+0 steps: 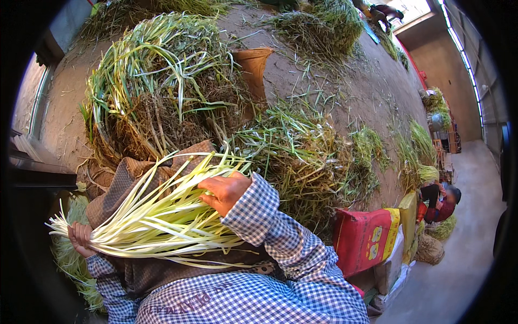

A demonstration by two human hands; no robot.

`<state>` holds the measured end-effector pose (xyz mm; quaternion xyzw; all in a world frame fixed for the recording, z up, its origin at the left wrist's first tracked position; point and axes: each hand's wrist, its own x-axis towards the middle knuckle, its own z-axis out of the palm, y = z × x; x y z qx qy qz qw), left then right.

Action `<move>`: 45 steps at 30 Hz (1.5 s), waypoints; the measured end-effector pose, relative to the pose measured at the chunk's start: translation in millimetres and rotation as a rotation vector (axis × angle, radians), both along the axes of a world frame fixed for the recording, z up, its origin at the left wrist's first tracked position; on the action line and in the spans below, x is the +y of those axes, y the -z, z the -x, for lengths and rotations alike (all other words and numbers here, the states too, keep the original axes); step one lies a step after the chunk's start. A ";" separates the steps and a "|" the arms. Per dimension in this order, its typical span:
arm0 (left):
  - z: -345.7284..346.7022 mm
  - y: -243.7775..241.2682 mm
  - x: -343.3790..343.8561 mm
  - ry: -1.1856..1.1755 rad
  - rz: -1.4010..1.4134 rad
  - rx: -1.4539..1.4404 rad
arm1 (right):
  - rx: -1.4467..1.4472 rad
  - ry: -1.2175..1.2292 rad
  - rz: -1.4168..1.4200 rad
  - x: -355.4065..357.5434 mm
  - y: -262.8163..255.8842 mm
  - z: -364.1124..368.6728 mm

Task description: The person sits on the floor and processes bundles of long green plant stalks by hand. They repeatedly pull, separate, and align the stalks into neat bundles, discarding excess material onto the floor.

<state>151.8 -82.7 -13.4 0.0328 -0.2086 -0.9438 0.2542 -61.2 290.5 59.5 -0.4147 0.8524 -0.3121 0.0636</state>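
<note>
A large bundle of long yellow-white leafy stalks, like blanched chives, [162, 218] lies across my lap, over a dark patterned cloth [145, 275]. My left hand [82, 239] grips the bundle near its white stem ends. Over the leafy part is my right hand [226, 192], fingers bent and touching the upper leaves; whether it pinches any of them cannot be told. Both my sleeves are blue-and-white checked. Just beyond my knees rises a big heap of green stalks with brown roots [162, 89].
Cut leaves and straw [299, 158] are piled ahead to the right, by a red sack [360, 239]. An orange-brown sack [254, 69] stands behind the heap. More pale stalks [75, 251] lie at my left. A seated person [443, 206] is at far right, another person [382, 16] at the top.
</note>
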 end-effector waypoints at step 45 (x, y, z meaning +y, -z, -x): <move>3.9 -1.4 1.7 0.014 0.043 -0.019 | -0.016 -0.345 -0.103 -16.8 -4.9 -21.5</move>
